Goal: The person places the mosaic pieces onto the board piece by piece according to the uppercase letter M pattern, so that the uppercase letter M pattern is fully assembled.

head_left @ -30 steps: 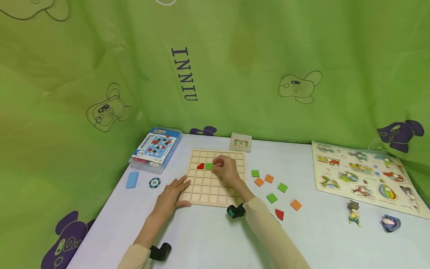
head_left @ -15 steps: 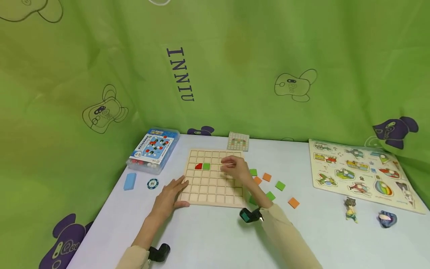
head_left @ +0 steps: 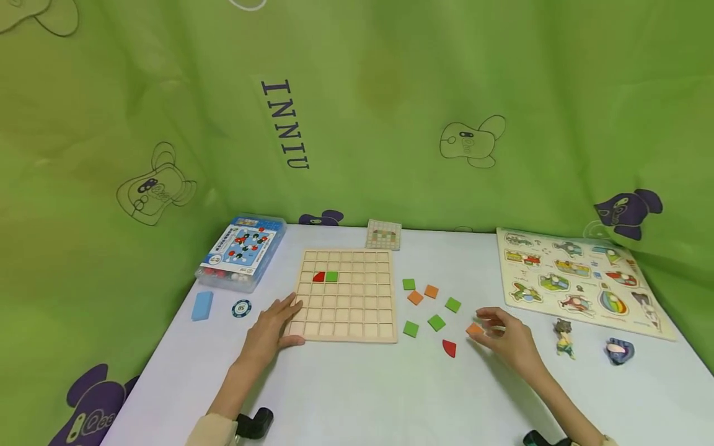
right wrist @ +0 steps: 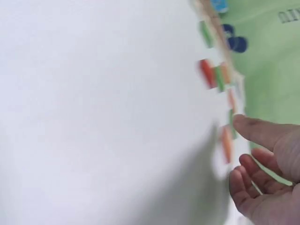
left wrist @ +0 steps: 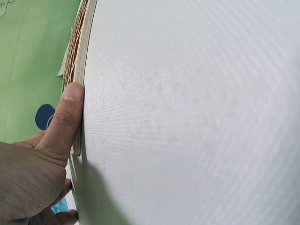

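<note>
My left hand rests at the near left corner of a wooden grid board, its fingers on the left edge. In the left wrist view the straight thumb lies against the board's front edge. A red quarter-circle tile and a green square tile sit side by side in the grid. My right hand is over the table right of the loose tiles, thumb and fingers spread around an orange square tile. In the right wrist view the fingers stand apart, and the orange tile lies beyond them.
Loose green tiles, orange tiles and a red quarter-circle lie right of the board. A pattern card is behind it. A plastic box, blue block and chip stand left; a picture puzzle and figurines right.
My right hand has let go of the green tile in the grid and moved right and nearer, off the board to the outermost orange tile. The left hand stays at the board's corner.
</note>
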A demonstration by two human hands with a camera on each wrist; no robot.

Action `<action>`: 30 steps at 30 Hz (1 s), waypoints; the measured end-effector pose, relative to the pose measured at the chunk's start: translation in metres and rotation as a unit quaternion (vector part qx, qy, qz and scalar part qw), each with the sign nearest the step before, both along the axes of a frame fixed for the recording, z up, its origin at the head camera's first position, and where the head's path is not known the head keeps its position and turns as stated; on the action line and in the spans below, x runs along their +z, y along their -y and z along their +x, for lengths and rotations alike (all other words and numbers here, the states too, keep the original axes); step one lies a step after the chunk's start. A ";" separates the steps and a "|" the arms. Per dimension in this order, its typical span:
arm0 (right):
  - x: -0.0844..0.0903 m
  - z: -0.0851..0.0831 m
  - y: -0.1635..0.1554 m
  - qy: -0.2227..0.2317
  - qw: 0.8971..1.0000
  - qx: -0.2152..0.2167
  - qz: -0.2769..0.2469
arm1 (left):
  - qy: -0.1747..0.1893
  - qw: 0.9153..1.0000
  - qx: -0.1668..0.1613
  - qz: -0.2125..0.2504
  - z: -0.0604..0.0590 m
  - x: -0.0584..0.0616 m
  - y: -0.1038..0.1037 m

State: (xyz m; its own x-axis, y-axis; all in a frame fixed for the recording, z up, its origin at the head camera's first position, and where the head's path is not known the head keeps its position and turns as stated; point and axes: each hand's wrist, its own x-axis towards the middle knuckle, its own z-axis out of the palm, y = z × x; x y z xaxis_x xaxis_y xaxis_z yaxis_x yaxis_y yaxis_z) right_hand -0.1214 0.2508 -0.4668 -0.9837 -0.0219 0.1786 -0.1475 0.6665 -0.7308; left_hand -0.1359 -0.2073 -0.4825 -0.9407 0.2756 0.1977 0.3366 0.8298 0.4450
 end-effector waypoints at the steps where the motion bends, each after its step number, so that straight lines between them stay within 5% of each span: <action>1: -0.004 0.003 -0.001 0.000 1.000 -0.005 0.011 | -0.002 1.000 0.000 0.000 0.001 0.000 0.001; 8: -0.016 0.006 -0.004 -0.025 0.999 -0.022 -0.016 | 0.002 1.000 -0.011 0.011 0.001 0.002 0.001; 15: -0.012 0.000 -0.016 0.021 0.995 0.006 -0.100 | 0.007 1.000 -0.010 0.006 0.000 0.004 0.000; 30: -0.002 -0.050 0.026 0.093 0.964 0.039 -0.245 | 0.017 1.000 -0.004 0.013 0.000 0.007 -0.001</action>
State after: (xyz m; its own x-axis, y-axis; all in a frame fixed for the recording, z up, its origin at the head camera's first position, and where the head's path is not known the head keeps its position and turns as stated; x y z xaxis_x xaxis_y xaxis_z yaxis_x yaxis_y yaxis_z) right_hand -0.1712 0.2244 -0.4688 -0.9984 -0.0557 0.0066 -0.0191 0.2264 -0.9739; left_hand -0.1364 -0.2060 -0.4756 -0.9448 0.2786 0.1722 0.3274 0.8149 0.4782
